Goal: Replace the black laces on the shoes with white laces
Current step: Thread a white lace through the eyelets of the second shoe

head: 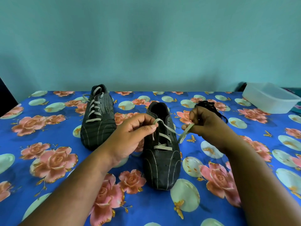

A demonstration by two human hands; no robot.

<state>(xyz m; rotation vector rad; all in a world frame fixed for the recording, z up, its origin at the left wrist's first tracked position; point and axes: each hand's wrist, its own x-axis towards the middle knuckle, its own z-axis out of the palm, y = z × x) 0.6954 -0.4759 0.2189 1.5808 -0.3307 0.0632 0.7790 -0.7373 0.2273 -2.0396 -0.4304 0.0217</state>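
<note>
**Second shoe half laced, both lace ends in my fingers**

The near shoe (161,154) lies just ahead of my hands, its long axis running near to far with the toe toward me and the opening away. The white lace (164,136) already crosses its lower eyelets; the upper ones look unthreaded yet, so I judge the next move goes farther up the tongue, away from me.

My left hand (130,136) sits just left of the shoe, thumb and forefinger pinching one lace end over the tongue. My right hand (203,123) hovers right of the shoe's collar, fingers curled, gripping the other end, which slants down to the right-side eyelets. Both hands are about equally close to the eyelets.

The far shoe (97,115), off to the left, carries white lacing along its whole front. The black laces (210,106) lie bundled on the floral cloth (48,185) behind my right hand.
</note>
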